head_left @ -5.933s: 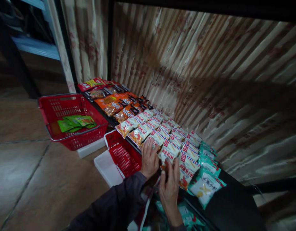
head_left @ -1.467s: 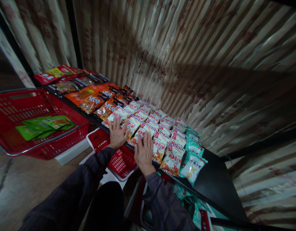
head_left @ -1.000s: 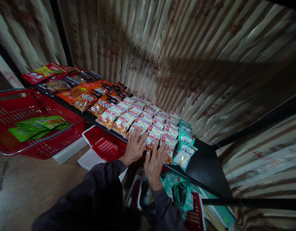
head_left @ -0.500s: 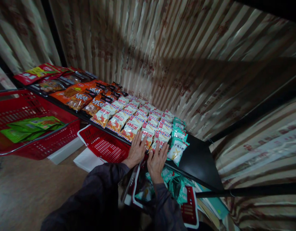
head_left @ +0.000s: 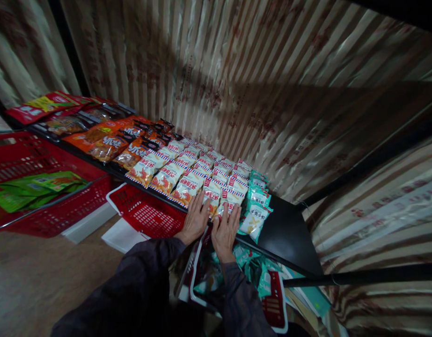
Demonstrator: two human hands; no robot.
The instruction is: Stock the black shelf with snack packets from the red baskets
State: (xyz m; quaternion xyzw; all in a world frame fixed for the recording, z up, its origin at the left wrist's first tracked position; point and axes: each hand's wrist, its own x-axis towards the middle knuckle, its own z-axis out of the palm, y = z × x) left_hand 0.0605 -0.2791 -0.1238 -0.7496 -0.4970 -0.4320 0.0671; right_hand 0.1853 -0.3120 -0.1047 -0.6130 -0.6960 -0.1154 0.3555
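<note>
My left hand [head_left: 195,219] rests with fingers stretched out at the shelf's front edge, touching the lower end of a white snack bag [head_left: 211,193]. Beside it, my right hand [head_left: 225,233] lies with fingers apart over the bottom of the neighbouring white snack bag [head_left: 233,194]. Both bags lie in rows of the same white packets with red lettering and striped borders. Just right of my right hand is a column of teal-and-white snack bags [head_left: 255,220]. Neither hand grips anything that I can see.
The black shelf [head_left: 289,234] also bears orange snack bags [head_left: 106,146] and red packets [head_left: 43,105] to the left. Below are a red basket [head_left: 43,224] with green packets, another red basket [head_left: 149,213], and a basket [head_left: 279,304] with teal bags. A striped curtain [head_left: 201,70] hangs behind.
The view has shifted slightly, so the shelf appears further left. Both hands stay spread against the same white snack bags, with barely any movement over them.
</note>
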